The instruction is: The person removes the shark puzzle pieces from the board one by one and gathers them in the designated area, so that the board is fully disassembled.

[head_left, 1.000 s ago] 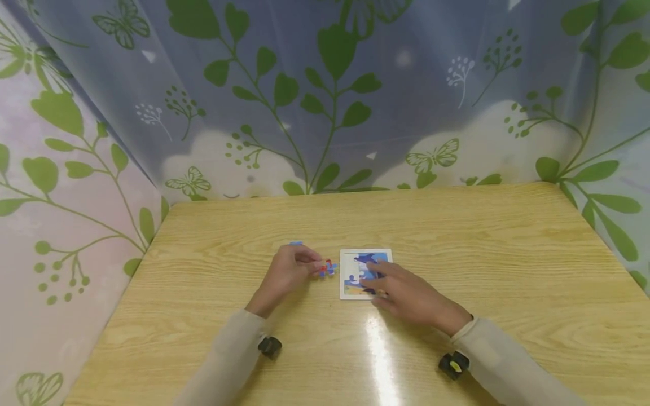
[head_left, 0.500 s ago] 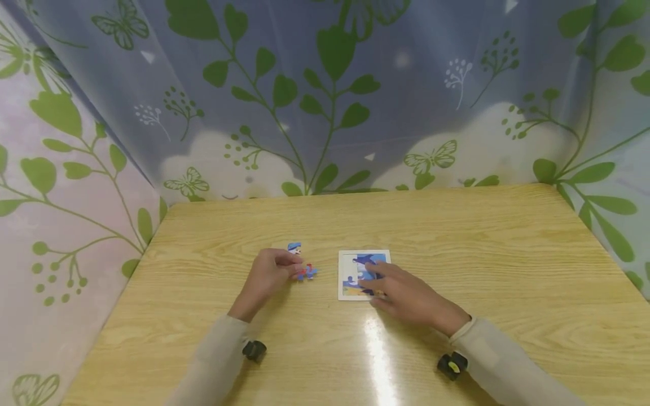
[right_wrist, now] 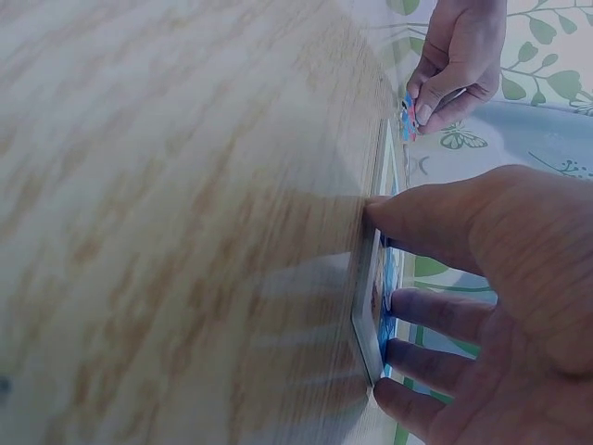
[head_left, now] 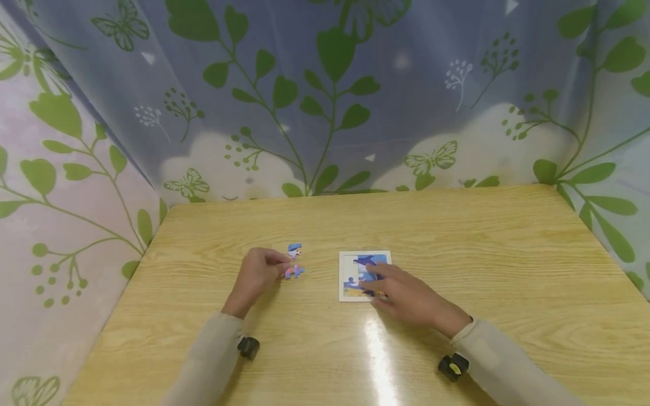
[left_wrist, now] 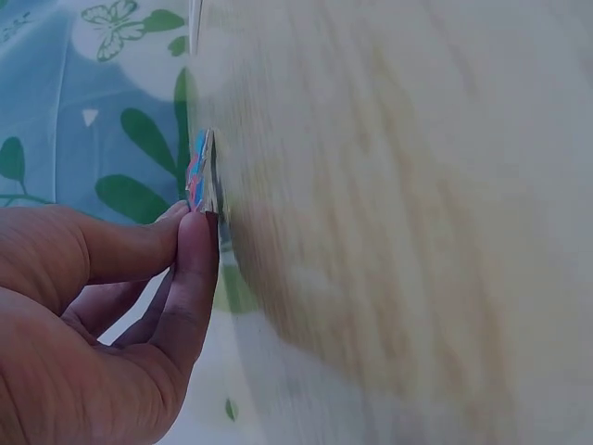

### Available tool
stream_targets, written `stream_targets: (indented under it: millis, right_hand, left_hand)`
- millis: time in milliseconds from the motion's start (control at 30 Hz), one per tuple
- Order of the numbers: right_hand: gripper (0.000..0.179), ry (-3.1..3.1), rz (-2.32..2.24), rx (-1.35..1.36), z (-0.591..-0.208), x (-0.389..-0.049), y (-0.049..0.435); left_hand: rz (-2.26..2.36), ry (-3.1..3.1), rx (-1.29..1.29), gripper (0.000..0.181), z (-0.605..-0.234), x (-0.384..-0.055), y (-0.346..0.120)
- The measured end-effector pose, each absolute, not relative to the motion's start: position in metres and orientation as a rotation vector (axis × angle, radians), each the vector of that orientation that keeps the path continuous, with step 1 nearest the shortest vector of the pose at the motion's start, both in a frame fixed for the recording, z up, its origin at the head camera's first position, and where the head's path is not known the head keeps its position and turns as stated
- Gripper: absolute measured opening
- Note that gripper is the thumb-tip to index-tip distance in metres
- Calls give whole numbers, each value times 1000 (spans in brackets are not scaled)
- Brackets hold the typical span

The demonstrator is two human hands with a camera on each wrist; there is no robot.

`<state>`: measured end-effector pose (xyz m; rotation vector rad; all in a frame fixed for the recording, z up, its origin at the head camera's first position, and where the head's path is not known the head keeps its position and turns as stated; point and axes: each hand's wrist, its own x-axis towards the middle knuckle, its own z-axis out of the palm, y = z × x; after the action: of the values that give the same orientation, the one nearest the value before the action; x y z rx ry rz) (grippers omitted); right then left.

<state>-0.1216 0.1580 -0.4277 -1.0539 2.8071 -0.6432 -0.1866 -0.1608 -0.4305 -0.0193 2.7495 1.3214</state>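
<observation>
Between thumb and fingertips, my left hand [head_left: 259, 277] pinches a red and blue jigsaw piece [head_left: 295, 272], low over the table. The left wrist view shows this jigsaw piece [left_wrist: 198, 174] almost edge-on at the fingertips. Just behind it lies a second jigsaw piece [head_left: 294, 248] with a blue and white picture. My right hand [head_left: 413, 294] rests on a white-framed puzzle board [head_left: 347, 298], fingers spread across its right part and thumb at the near edge. A dolphin and a yellow bottom strip show on the board; its upper left is bare white.
The wooden table [head_left: 487, 237] reaches back to a blue curtain [head_left: 396, 101] printed with green leaves and butterflies. Patterned cloth also hangs at the left and right sides. A small black device [head_left: 249, 348] sits on the left wrist, another black device [head_left: 452, 366] on the right.
My left hand has moved left, away from the board, carrying the red and blue jigsaw piece, and the second piece now shows more fully. My right hand stays on the puzzle board.
</observation>
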Motion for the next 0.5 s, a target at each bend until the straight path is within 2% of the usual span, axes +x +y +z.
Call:
stream_targets:
  millis: [500]
  right_hand:
    - [37, 2797, -645, -1048, -427, -121, 159]
  left_hand:
    - [1251, 2809, 9, 3, -429, -195, -156]
